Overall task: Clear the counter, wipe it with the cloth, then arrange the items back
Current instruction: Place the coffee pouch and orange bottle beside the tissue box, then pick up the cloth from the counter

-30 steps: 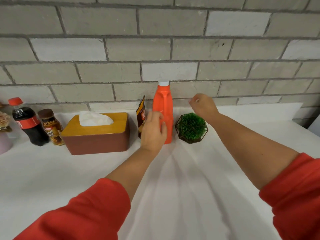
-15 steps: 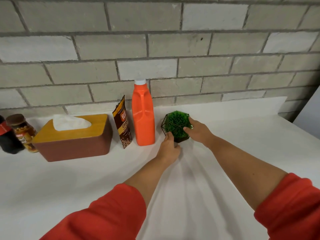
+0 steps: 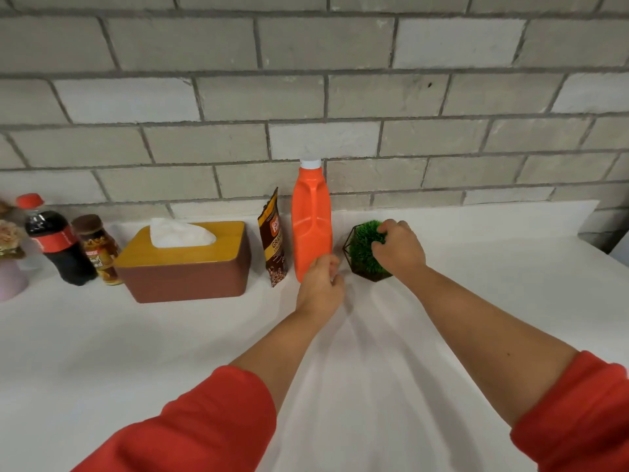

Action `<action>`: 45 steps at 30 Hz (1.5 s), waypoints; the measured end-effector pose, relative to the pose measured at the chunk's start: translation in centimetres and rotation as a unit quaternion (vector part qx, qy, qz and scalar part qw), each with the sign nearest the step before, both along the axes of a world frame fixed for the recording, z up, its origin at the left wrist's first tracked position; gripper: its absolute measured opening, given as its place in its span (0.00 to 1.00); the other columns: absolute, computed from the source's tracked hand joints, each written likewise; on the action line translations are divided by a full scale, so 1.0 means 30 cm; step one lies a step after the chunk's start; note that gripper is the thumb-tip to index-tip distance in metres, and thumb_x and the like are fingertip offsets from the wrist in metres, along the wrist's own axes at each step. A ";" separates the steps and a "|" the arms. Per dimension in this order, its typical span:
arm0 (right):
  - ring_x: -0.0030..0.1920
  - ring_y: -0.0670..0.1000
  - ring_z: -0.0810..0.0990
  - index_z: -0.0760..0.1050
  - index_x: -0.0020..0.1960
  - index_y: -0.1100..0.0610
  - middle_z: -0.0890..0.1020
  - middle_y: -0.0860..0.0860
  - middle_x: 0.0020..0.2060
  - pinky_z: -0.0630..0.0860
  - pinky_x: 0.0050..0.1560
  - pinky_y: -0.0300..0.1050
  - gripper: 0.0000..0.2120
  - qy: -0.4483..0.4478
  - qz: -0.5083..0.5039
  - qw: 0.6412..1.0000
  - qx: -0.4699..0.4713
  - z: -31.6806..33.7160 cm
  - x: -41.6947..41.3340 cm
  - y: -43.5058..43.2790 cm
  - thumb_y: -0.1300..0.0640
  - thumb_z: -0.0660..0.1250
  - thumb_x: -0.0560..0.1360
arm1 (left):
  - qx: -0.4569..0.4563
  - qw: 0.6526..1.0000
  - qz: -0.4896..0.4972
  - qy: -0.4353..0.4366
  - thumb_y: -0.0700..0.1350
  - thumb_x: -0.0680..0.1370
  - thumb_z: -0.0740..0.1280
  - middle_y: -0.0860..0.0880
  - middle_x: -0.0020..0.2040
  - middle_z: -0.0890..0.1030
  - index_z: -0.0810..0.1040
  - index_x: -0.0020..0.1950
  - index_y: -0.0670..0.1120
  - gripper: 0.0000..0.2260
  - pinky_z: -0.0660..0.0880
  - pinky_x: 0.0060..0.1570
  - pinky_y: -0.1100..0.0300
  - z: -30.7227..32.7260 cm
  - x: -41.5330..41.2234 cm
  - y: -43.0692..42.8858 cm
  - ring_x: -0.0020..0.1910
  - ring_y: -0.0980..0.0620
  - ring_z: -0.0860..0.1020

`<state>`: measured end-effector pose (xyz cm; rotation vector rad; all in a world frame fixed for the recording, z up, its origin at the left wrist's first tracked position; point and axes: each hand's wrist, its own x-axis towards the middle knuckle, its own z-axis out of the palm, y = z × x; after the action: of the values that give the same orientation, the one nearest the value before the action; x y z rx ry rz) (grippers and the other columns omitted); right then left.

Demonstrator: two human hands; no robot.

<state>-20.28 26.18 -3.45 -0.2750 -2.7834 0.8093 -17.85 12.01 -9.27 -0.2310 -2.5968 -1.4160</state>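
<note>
On the white counter (image 3: 170, 352), along the brick wall, stand a cola bottle (image 3: 54, 243), a brown jar (image 3: 97, 248), a tissue box with a yellow lid (image 3: 185, 267), a brown snack pouch (image 3: 274, 238), an orange bottle with a white cap (image 3: 311, 216) and a small green plant in a black wire frame (image 3: 362, 248). My right hand (image 3: 400, 248) grips the top of the plant from the right. My left hand (image 3: 321, 284) is curled loosely just in front of the orange bottle's base, left of the plant, holding nothing that I can see.
A pink pot with dried flowers (image 3: 8, 253) sits at the far left edge. The brick wall (image 3: 306, 97) rises directly behind the row. The counter's right end (image 3: 599, 240) falls off near a dark gap.
My left hand has let go of the plant's frame and drawn back toward the orange bottle's base. My right hand has shifted onto the top of the plant.
</note>
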 end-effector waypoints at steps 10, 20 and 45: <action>0.41 0.53 0.76 0.80 0.53 0.57 0.79 0.52 0.46 0.72 0.29 0.34 0.12 -0.108 0.149 0.983 -0.007 -0.007 0.088 -0.294 0.61 0.61 0.74 | -0.048 0.997 0.061 0.022 0.39 0.76 0.63 0.46 0.51 0.77 0.75 0.54 0.43 0.08 0.73 0.49 0.58 0.039 0.068 -0.289 0.50 0.48 0.77; 0.39 0.54 0.79 0.77 0.57 0.58 0.79 0.54 0.44 0.74 0.34 0.41 0.13 -0.191 0.182 0.964 -0.029 -0.003 0.201 -0.505 0.61 0.60 0.75 | -0.133 0.990 0.047 -0.025 0.42 0.78 0.61 0.44 0.50 0.82 0.80 0.50 0.44 0.09 0.77 0.48 0.53 0.068 0.159 -0.453 0.50 0.45 0.78; 0.43 0.54 0.79 0.78 0.56 0.57 0.77 0.52 0.46 0.77 0.38 0.43 0.11 -0.183 0.333 0.925 -0.008 -0.031 0.882 -0.949 0.58 0.61 0.75 | -0.172 0.964 0.189 -0.068 0.42 0.76 0.64 0.45 0.55 0.77 0.80 0.53 0.45 0.09 0.72 0.58 0.50 0.038 0.942 -1.008 0.54 0.46 0.76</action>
<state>6.19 -2.29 -4.38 0.6254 -3.2586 0.9962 10.40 -18.22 -8.14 0.3174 -2.7862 -0.8797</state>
